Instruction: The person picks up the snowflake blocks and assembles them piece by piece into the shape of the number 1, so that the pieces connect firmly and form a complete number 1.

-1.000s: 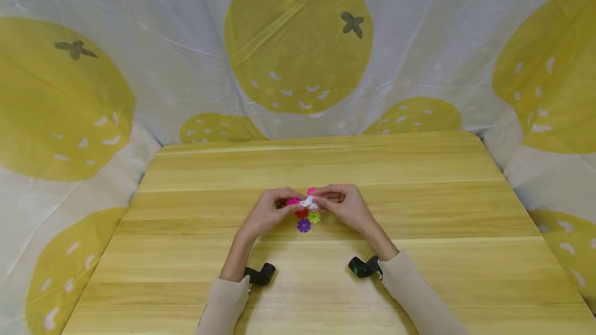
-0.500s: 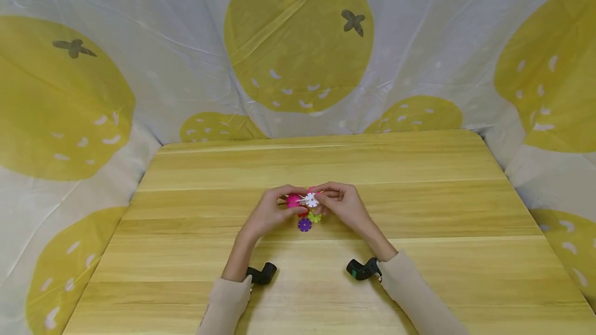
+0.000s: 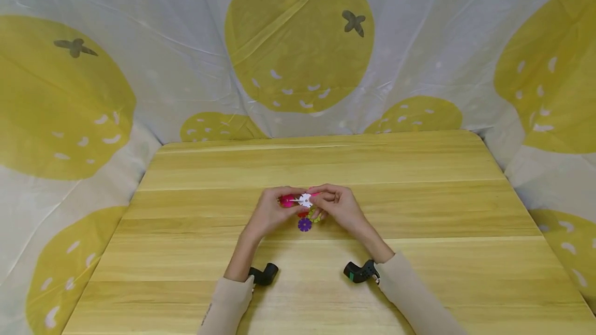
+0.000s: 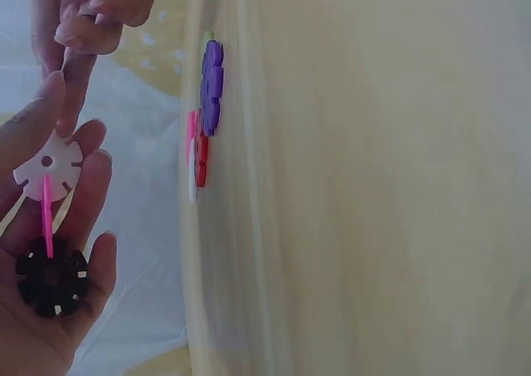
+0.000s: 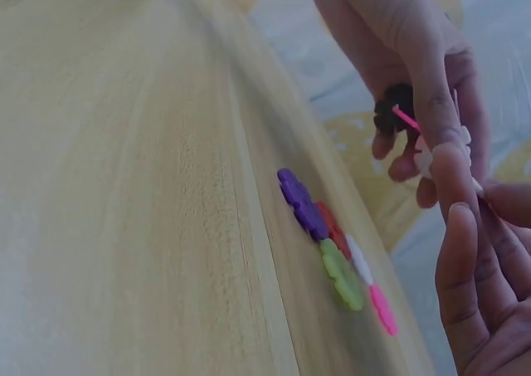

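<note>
My left hand [image 3: 272, 210] holds a short chain of notched plastic snowflake discs above the table. A dark disc [image 4: 51, 276] lies against its palm, a pink disc [image 4: 46, 214] stands edge-on in the middle, and a white disc [image 4: 50, 167] is pinched under the thumb. Opposite, my right hand [image 3: 342, 206] pinches a thin white edge [image 5: 477, 187] between thumb and finger, right at the chain's white end. Its fingertips partly cover that end in the head view. I cannot tell whether this edge belongs to a second white disc.
Below the hands, purple [image 3: 304, 225], yellow-green [image 3: 314, 216] and red [image 3: 302, 214] discs lie close together on the wooden table [image 3: 186, 252]. Loose white [image 5: 359, 260] and pink [image 5: 382, 310] discs lie beside them. A patterned cloth [image 3: 298, 40] hangs behind the table's far edge.
The white end of the chain has turned more face-on to the head view. The held discs and the right hand have shifted slightly left; the discs on the table stay put.
</note>
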### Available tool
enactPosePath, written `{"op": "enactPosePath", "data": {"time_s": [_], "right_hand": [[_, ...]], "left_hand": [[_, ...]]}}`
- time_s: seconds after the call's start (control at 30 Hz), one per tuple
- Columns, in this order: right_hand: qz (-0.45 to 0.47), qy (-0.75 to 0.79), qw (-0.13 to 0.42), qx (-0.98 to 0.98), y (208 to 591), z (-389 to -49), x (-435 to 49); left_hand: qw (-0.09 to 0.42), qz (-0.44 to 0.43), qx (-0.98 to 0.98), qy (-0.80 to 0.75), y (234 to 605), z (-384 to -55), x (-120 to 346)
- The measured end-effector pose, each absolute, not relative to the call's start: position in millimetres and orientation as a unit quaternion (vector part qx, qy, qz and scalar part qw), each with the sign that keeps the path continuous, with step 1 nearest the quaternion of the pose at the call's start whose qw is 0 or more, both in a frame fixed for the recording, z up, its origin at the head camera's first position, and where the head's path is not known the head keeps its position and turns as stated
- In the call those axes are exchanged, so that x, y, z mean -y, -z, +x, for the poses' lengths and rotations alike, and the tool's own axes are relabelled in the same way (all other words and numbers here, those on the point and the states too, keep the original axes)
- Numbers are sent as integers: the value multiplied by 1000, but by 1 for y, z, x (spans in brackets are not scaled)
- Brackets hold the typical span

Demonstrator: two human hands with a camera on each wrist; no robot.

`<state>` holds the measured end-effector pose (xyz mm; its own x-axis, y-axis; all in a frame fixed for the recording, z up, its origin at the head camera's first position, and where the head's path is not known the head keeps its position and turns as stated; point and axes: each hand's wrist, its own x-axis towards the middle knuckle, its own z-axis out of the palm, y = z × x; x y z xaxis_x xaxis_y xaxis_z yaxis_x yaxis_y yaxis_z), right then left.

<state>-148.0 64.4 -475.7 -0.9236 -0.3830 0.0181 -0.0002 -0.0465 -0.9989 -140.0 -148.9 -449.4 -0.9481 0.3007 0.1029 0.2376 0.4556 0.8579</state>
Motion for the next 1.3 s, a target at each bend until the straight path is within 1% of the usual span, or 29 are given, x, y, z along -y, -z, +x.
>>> {"op": "enactPosePath", "data": {"time_s": [0.23, 0.4, 0.7, 0.9, 1.07, 1.3], "right_hand": [[-154, 659, 160, -718, 478, -154, -78], [-184, 586, 171, -770, 486, -160, -92], [-228, 524, 158, -805, 492, -160, -94], [-249, 489, 128, -826, 492, -155, -88], [-238, 467, 123, -843, 488, -152, -83], [-204, 496, 142, -832, 487, -153, -82]], "left_hand": [[35, 156, -850, -502, 449, -141, 157], [55, 123, -853, -504, 450, -142, 163], [63, 108, -863, -489, 451, -144, 167], [64, 108, -867, -482, 452, -144, 168], [61, 116, -866, -483, 452, -144, 166], [58, 119, -867, -480, 451, -144, 164]]}}
